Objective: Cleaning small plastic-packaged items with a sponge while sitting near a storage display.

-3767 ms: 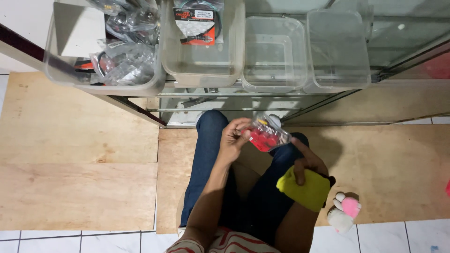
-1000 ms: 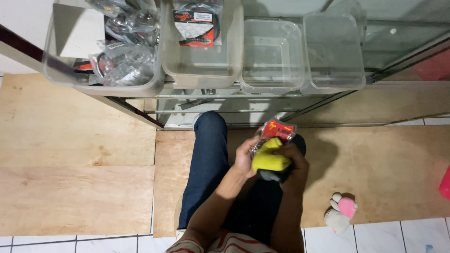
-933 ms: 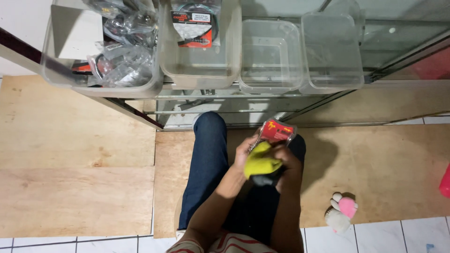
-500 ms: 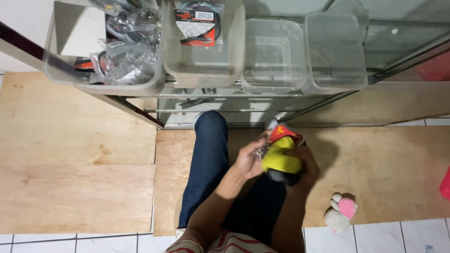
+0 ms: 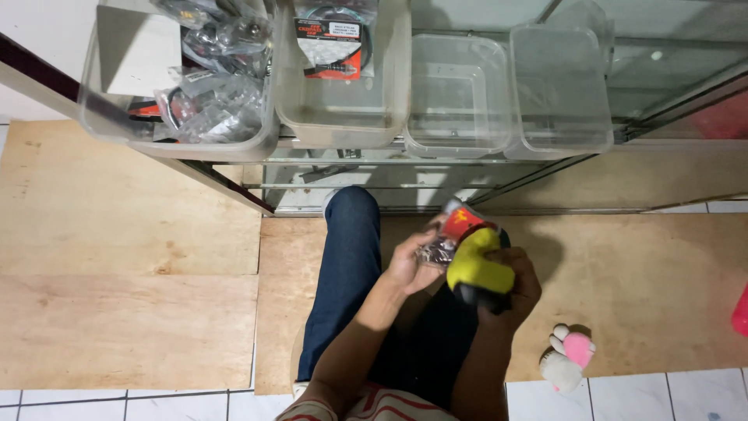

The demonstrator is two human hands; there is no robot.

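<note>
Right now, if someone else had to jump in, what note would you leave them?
Left hand: holds a small clear plastic packet with a red card top.
Right hand: presses a yellow cloth against that packet.
Nearby: a pink and white plush toy lies on the plywood floor; two clear plastic tubs stand empty above.
Done: packet and cloth are together in hand.
Left: packet not yet in any tub.

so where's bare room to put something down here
Free: the plywood floor left of the jeans leg, and the two empty clear tubs on the right. Crowded: the left tub, full of bagged parts.
</note>
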